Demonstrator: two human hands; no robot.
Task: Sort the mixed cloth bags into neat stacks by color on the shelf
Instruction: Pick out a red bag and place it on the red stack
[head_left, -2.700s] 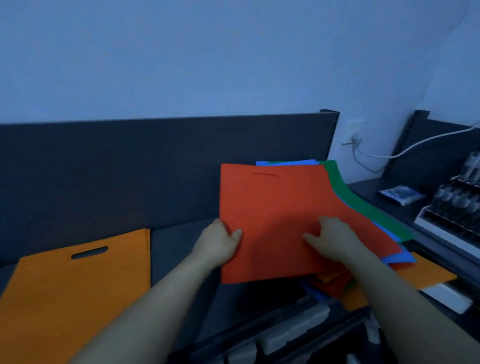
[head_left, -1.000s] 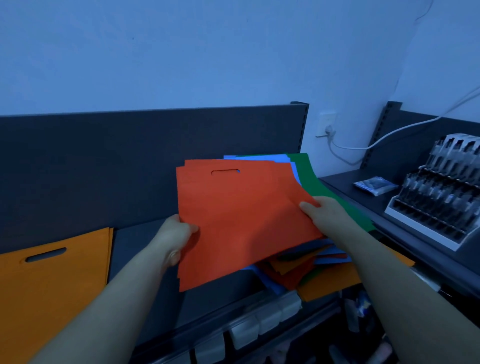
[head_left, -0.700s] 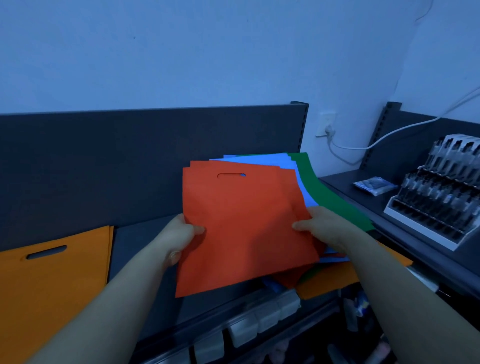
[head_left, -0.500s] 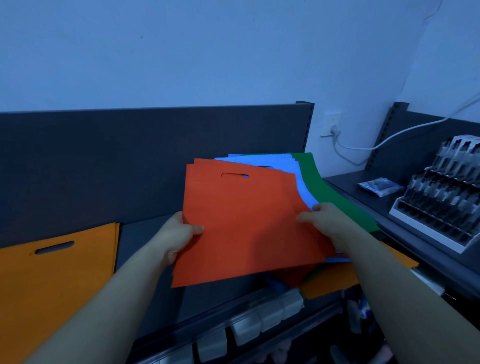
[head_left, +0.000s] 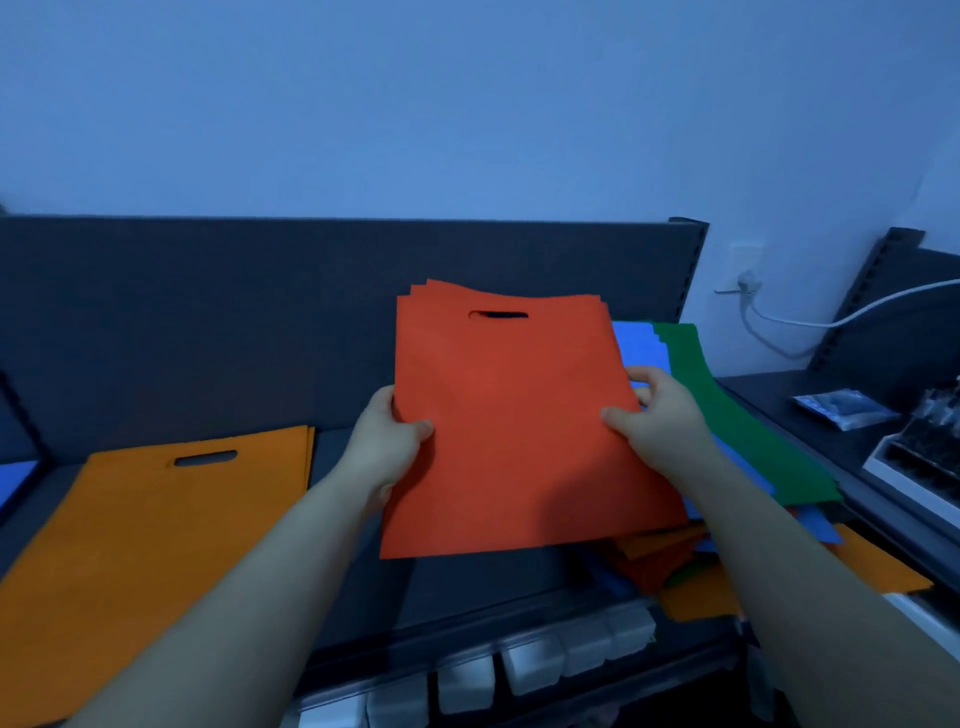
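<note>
Head view, dim bluish light.

- Small sheaf of flat red-orange cloth bags (head_left: 509, 426), each with a cut-out slot handle. It is held up off the dark grey shelf (head_left: 363, 571), slot end uppermost. Stepped top edges show several layers; the count is unreadable.
- Left hand (head_left: 387, 447) pinches the sheaf's left edge. The thumb lies across the front face and the other fingers are hidden behind the cloth.
- Right hand (head_left: 660, 421) grips the right edge. The thumb presses on the front and the curled fingers wrap round the edge.
- Orange cloth bags (head_left: 156, 530) with a slot handle lie flat on the shelf, left of the sheaf and apart from it.
- Behind and right of the sheaf, light blue bags (head_left: 636, 348) and a green bag (head_left: 727, 415) lie fanned on a mixed pile (head_left: 675, 561) of orange, red and blue cloth. The pile overhangs the shelf front.
- A patch of blue cloth (head_left: 15, 483) shows at the far left edge.
- A white cable (head_left: 831, 322) runs from a wall socket (head_left: 748, 260).
</note>
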